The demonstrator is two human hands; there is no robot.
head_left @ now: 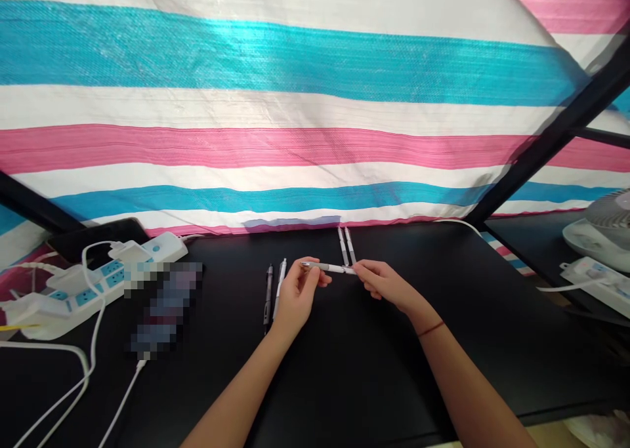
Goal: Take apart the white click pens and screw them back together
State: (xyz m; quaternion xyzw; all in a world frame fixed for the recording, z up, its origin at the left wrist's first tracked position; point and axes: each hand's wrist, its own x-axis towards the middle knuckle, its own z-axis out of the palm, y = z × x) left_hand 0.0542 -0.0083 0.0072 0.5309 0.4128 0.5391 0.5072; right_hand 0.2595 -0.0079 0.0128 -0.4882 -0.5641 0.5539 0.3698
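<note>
Two bare forearms reach up from the near edge of a black table (344, 369), and everything here is placed from the pen (329, 267) that both hands carry above the middle of that table. The left hand (298, 297) pinches the pen's left end between thumb and fingertips, the fingers curled closely around the barrel. The right hand (381, 281) grips the pen's right end in the same narrow pinch, and a thin red band (432, 330) circles that wrist, nearer the camera than the pen. The pen lies roughly level between the two hands, pale grey with a lighter right part. Just left of the pen, beside the left hand, a dark pen (268, 297) and a white pen (279, 287) lie side by side on the table, pointing away from the person. Just behind the pen's right end, two more white pens (346, 246) lie close together, also pointing away. Well to the left of the pen sits a white power strip (98, 281) with blue sockets and trailing white cables (83, 369), and a blurred object lies between that strip and the pens. Far to the right of the pen stand a small fan (603, 228) and a second power strip (595, 281). Behind the pen rises a striped sheet (295, 107) of blue, pink and white.
</note>
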